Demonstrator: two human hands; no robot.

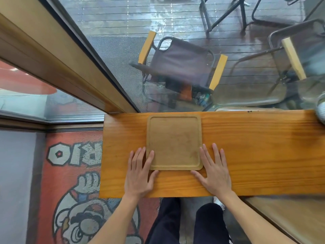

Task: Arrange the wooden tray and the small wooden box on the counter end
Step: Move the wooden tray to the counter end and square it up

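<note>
A square wooden tray (174,141) with a raised rim lies flat on the wooden counter (255,155), close to its left end. My left hand (140,173) rests flat on the counter at the tray's near left corner, fingers spread, index finger lying on the rim. At the near right corner my right hand (213,171) lies flat too, fingers apart, its thumb under the tray's front edge. Neither hand grips anything. No small wooden box is in view.
The counter's left end (103,155) drops off to a floor with a painted cartoon mat (79,191). A window behind the counter shows folding chairs (181,66) outside. A pale object (321,110) sits at the counter's far right.
</note>
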